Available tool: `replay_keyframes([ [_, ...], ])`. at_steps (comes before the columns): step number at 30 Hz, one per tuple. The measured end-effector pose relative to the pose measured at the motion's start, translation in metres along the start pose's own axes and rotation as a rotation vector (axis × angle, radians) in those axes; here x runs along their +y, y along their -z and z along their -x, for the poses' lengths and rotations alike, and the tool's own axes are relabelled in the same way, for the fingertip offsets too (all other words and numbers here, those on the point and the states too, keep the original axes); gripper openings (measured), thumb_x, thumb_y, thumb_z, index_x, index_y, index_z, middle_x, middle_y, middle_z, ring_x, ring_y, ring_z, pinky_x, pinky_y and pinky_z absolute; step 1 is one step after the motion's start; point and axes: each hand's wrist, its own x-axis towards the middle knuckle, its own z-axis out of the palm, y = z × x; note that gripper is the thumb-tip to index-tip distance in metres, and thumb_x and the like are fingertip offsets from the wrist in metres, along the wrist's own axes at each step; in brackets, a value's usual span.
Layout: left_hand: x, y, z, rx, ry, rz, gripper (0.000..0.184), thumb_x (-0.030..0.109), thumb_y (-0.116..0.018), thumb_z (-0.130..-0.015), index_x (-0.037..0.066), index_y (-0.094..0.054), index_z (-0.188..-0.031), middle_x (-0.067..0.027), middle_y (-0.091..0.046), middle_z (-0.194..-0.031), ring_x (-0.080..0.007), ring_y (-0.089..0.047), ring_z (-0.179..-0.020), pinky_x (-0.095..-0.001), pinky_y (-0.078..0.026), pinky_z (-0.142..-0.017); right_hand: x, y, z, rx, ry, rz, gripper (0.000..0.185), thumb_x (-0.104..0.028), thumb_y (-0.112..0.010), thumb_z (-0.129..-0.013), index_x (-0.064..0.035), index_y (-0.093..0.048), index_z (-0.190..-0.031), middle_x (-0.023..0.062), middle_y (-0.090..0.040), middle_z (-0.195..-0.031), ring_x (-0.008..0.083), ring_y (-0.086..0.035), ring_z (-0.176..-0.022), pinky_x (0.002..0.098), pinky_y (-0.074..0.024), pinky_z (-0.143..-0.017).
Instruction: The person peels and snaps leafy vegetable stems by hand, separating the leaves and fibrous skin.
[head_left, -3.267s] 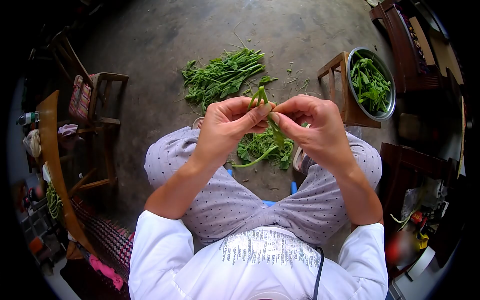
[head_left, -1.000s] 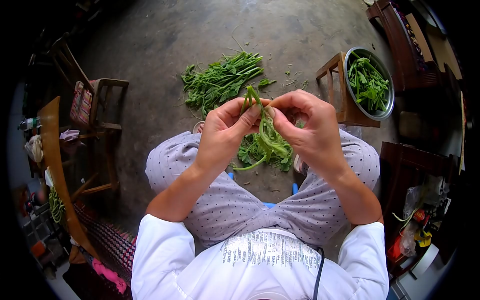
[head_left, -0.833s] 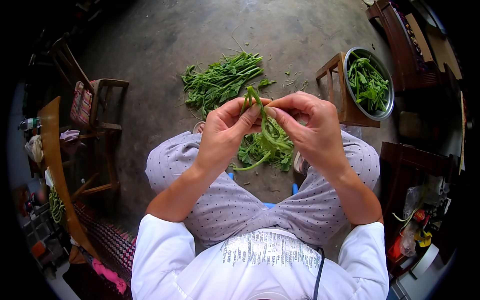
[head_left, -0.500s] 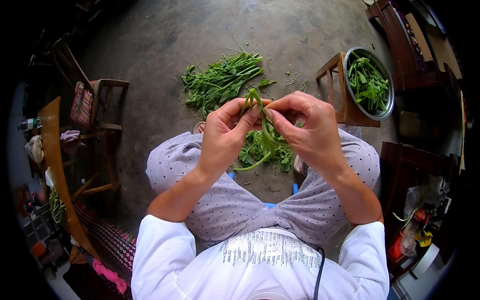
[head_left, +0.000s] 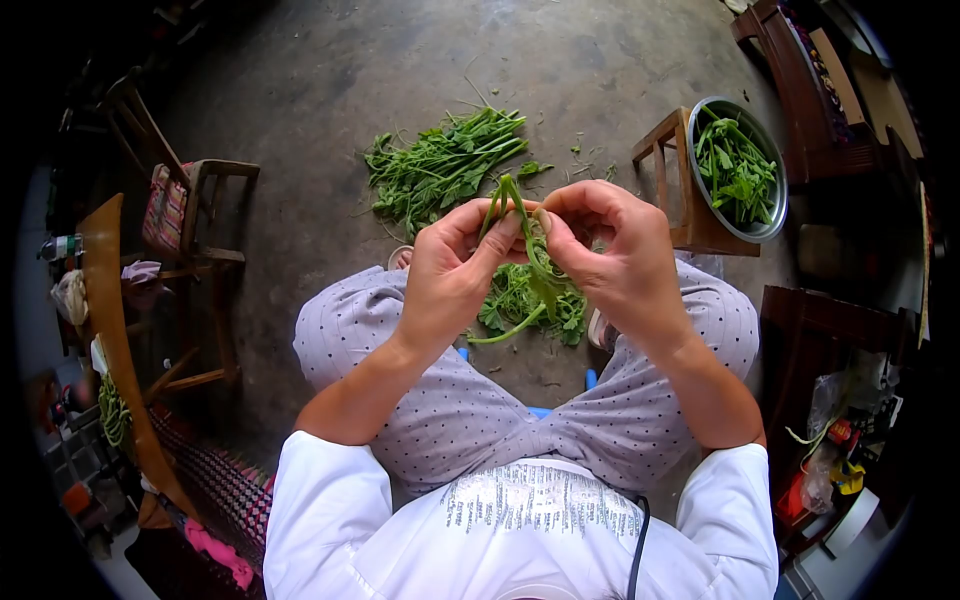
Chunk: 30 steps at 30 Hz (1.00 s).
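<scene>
Between thumb and fingers, my left hand [head_left: 455, 250] pinches a leafy green stem [head_left: 541, 262], bent over at its top, with its lower end curling beneath the hands. My right hand [head_left: 610, 240] is just to the right, thumb and forefinger pressed together beside the stem; whatever they pinch is too small to make out. Below the hands, a heap of curly green trimmings [head_left: 560, 315] lies on the floor between my feet. Farther forward, a larger pile of long leafy stems [head_left: 445, 165] rests on the floor.
At the right, a metal basin [head_left: 781, 205] of green stems and leaves sits on a wooden stool [head_left: 690, 195]. A wooden chair [head_left: 195, 200] and a table edge [head_left: 105, 290] are at the left. Small green scraps [head_left: 590, 168] dot the concrete floor.
My right hand's fingertips have shifted slightly right, away from the stem and my left fingers. My left hand stays nearly in place, holding the stem.
</scene>
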Motion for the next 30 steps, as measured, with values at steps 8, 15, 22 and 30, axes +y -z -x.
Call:
replay_keyframes([
  [8,-0.001,0.003,0.001,0.011,0.047,-0.011,0.023,0.015,-0.054,-0.094,0.000,-0.061,-0.109,-0.0046,-0.064,-0.096,-0.0090,-0.061,-0.083,-0.0252,-0.052,-0.075,0.000,0.011,-0.006,-0.014,-0.079,-0.275,0.015,-0.009,-0.064,-0.085,0.0042,-0.064,-0.091,0.0050,-0.065,-0.081,0.0079,-0.060,-0.069,0.0210,-0.0490,-0.063],
  [15,0.001,0.003,0.002,-0.012,0.114,0.060,0.023,0.018,-0.054,-0.094,0.002,-0.062,-0.109,-0.0016,-0.063,-0.093,-0.0069,-0.058,-0.081,-0.0241,-0.051,-0.075,0.000,0.035,-0.019,0.012,-0.055,-0.572,0.015,-0.012,-0.065,-0.087,0.0004,-0.063,-0.095,0.0015,-0.062,-0.082,0.0033,-0.054,-0.070,0.0162,-0.0430,-0.061],
  [22,0.005,0.003,0.001,-0.002,0.174,0.248,0.024,0.018,-0.055,-0.093,0.004,-0.061,-0.112,-0.0028,-0.063,-0.102,-0.0085,-0.059,-0.089,-0.0252,-0.051,-0.078,0.007,0.011,-0.003,-0.120,-0.111,-0.322,0.013,-0.006,-0.067,-0.082,0.0034,-0.065,-0.091,0.0048,-0.064,-0.078,0.0088,-0.060,-0.071,0.0219,-0.0482,-0.062],
  [30,-0.005,0.005,0.000,0.030,0.071,0.239,0.018,0.012,-0.055,-0.092,0.002,-0.057,-0.107,-0.0063,-0.062,-0.103,-0.0128,-0.061,-0.092,-0.0299,-0.051,-0.083,0.008,0.006,-0.004,-0.066,0.051,-0.073,0.011,-0.006,-0.067,-0.078,0.0007,-0.068,-0.087,0.0101,-0.065,-0.076,0.0144,-0.061,-0.065,0.0251,-0.0470,-0.058],
])
